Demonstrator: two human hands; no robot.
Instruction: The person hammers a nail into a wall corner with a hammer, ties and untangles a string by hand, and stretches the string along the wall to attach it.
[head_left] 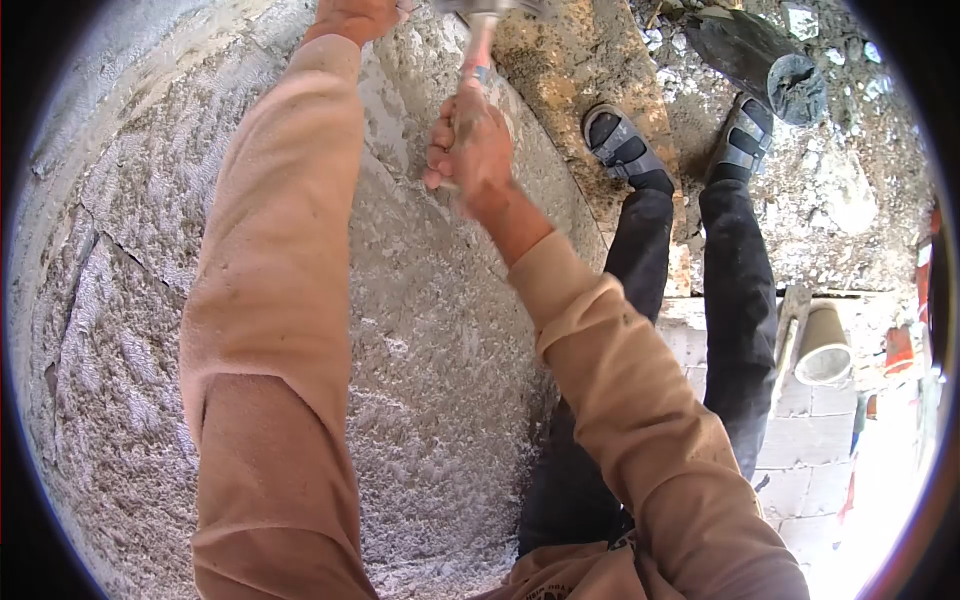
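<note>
My right hand (472, 145) is closed round the handle of a hand tool (479, 52). The handle is pale and reddish with a small blue patch. The tool's wide grey head is blurred and cut off by the top edge, so its kind does not show. Beneath it is a rough grey plastered surface (430, 300), patchy and uneven. My left hand (358, 14) is at the top edge, left of the tool and close to that surface. Most of its fingers lie outside the view, so I cannot make out whether it holds anything.
A stained board (560, 60) lies beside the plastered surface, near my sandalled feet (625, 145). A dark bucket-like container (797, 90) lies at the upper right. Pale blocks (800, 450) and a whitish bucket (824, 345) are at the right. A crack (125, 250) crosses the left side.
</note>
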